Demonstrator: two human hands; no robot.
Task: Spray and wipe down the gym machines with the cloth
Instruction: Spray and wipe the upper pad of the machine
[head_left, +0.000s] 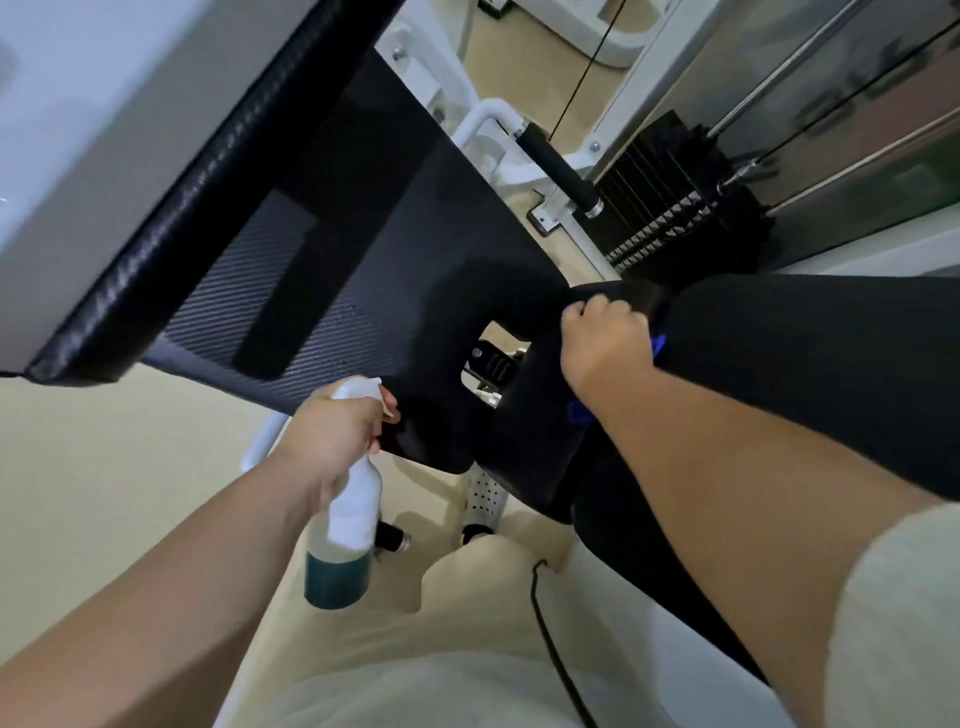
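My left hand (337, 436) grips a white spray bottle (348, 519) with blue-green liquid in its lower part, nozzle pointed at the machine's black padded seat (363, 291). My right hand (602, 338) is closed on a blue cloth (658, 345), pressing it against the black pad (779, 364) at the right. Only small bits of the cloth show beside the hand and under the wrist. A gap in the padding shows the frame beneath.
A black weight stack (670, 208) with steel guide rods and cables stands at the upper right. A black-gripped handle (561, 171) on the white frame lies behind the seat. A perforated white seat post (485, 499) and beige floor are below. A black cord hangs down my front.
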